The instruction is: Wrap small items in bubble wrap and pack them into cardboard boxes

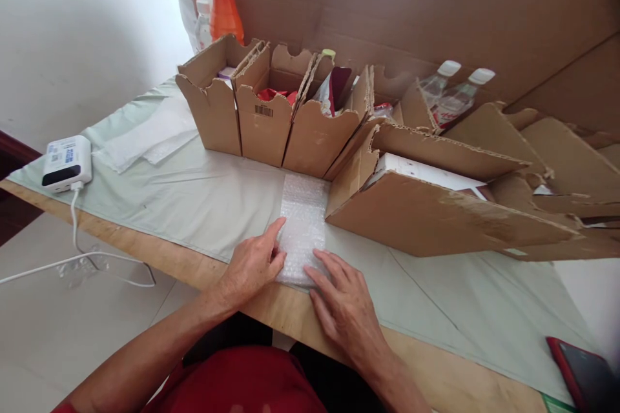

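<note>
A small sheet of clear bubble wrap [304,219] lies flat on the pale green cloth [194,200] near the table's front edge. My left hand [252,264] rests on the wrap's near left corner, fingers curled and the forefinger stretched along its left side. My right hand [345,306] lies flat on the near right corner with its fingers spread. Neither hand has lifted the wrap.
A row of cut cardboard bins [271,110] with packets and bottles stands behind the wrap. A white device [66,162] with a cable sits far left, plastic bags [145,135] beside it. An orange bottle [225,3] stands behind. A red phone [584,374] lies bottom right.
</note>
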`<action>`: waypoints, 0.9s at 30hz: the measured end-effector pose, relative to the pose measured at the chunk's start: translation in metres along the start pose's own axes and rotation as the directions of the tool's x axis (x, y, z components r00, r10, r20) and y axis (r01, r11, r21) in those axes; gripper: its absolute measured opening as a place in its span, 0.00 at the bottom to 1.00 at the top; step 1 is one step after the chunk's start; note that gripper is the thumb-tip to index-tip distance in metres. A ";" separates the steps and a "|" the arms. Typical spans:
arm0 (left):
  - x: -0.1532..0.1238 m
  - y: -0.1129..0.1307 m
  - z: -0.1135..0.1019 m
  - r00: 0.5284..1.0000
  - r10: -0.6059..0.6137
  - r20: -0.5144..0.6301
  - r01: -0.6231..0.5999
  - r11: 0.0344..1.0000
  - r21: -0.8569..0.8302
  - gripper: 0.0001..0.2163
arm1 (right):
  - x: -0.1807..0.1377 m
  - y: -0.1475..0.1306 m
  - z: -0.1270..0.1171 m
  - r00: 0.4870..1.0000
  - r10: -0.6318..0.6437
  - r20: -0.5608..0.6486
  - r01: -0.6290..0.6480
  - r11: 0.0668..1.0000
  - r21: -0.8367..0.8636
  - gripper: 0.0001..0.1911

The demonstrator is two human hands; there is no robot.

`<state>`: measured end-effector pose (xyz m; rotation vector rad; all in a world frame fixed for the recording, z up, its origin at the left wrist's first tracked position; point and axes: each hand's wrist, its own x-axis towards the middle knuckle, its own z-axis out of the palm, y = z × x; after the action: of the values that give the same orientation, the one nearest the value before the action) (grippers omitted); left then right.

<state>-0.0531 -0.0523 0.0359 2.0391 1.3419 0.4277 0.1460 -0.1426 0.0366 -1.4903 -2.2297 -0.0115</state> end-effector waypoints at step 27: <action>-0.028 -0.010 0.007 0.917 0.310 -0.252 -0.306 0.950 0.057 0.13 | 0.007 0.003 -0.004 0.998 -0.067 -0.003 0.067 0.997 0.035 0.13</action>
<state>-0.0675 -0.0770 0.0262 2.2776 1.1680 0.8511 0.1478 -0.1365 0.0420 -1.3960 -2.2665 0.0047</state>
